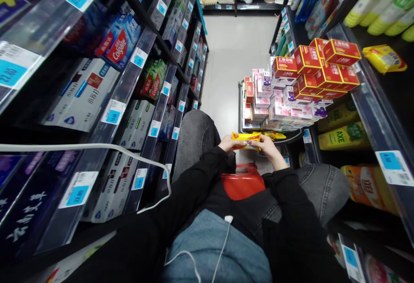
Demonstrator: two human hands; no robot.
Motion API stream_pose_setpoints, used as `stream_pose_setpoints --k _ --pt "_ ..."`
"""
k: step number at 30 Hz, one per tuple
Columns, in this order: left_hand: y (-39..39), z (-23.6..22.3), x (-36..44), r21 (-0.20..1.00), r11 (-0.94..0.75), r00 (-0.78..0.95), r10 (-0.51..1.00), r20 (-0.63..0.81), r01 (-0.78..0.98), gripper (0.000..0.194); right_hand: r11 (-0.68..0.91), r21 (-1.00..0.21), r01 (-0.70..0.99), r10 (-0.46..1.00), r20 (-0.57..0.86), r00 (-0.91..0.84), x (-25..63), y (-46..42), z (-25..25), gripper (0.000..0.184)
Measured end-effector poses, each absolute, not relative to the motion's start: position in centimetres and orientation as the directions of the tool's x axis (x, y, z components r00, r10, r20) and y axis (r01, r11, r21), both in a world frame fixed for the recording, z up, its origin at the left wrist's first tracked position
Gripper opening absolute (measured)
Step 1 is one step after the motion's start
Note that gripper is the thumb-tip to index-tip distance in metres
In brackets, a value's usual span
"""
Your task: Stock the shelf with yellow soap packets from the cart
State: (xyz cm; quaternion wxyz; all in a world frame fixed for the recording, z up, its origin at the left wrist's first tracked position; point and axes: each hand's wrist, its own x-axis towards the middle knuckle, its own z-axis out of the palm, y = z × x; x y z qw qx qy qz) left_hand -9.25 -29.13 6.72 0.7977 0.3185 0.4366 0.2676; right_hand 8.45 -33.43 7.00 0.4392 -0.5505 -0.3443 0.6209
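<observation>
I am sitting low in a shop aisle with my knees up. Both hands hold one yellow packet with red print in front of me. My left hand grips its left end and my right hand grips its right end, fingers curled around it. More yellow packets lie just past my right hand. A red stool or basket shows between my legs below the hands.
Left shelves hold toothpaste boxes behind blue price tags. A trolley ahead carries stacked pink and white boxes. Red boxes are piled on the right shelf above yellow bottles. A white cable crosses the left side.
</observation>
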Motion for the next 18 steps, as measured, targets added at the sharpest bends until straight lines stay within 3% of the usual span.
stream_pose_setpoints --k 18 --pt "-29.3 5.3 -9.0 0.747 0.648 0.52 0.692 -0.5 -0.145 0.046 -0.376 -0.916 -0.144 0.924 -0.381 0.014 8.2 -33.5 6.6 0.04"
